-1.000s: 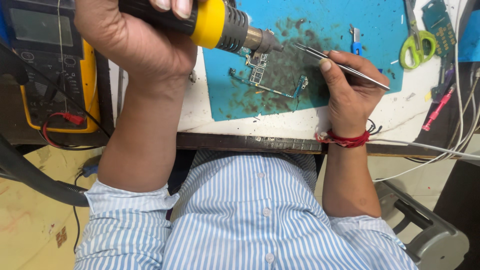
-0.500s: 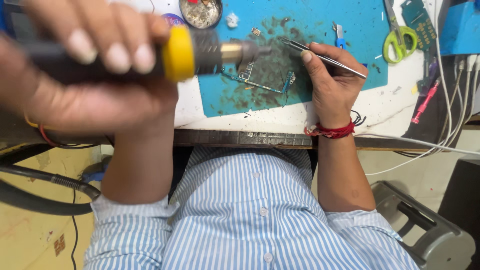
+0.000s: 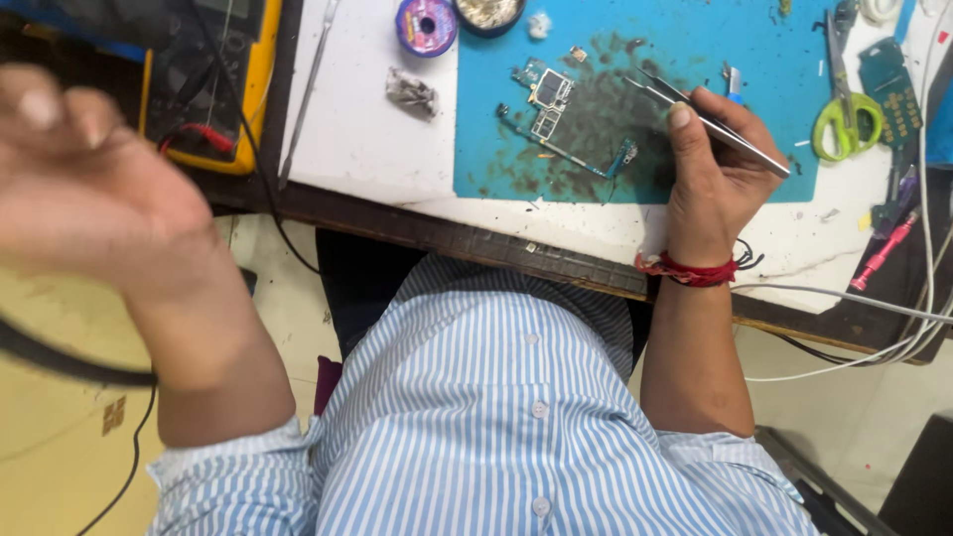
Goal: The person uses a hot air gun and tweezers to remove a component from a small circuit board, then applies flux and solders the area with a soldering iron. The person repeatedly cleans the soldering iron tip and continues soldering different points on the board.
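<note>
Blue-and-white striped cotton fills the bottom half of the shot, that's the person's button-up shirt [image 3: 516, 427], seen from above. Above it runs the white worktop with a dark wooden edge [image 3: 397, 159], and on that sits a blue rubber repair mat [image 3: 695, 60] with a big sooty black smudge in the middle.

Left hand [image 3: 94, 189] is way off the bench, raised close to the camera on the left side and badly blurred. Fingers look curled, but I honestly can't tell if it's gripping anything or just loosely closed. A black cable [image 3: 60, 362] loops under the wrist.

Right hand [image 3: 710, 164] rests on the mat's lower right part, pinched around a pair of slim silver metal tweezers [image 3: 710, 124], thumb and fingers closed on the shaft. The tips point up-left over the smudge and sit near, but not touching, the small bare phone circuit board with metal shields [image 3: 546, 99]. That board lies flat on the mat, roughly centre-left of the smudge, with a thin L-shaped frame piece trailing off to its right.

There's a red thread band on the right wrist [image 3: 690, 270].

Other stuff around: a yellow-cased multimeter with red lead [image 3: 213, 89] at the top left, green-handled scissors [image 3: 844, 109] on the right of the mat, a purple spool of solder wick [image 3: 427, 25] and a round tin next to it at the top edge, plus 1 crumpled grey scrap [image 3: 410, 94] on the white surface.
</note>
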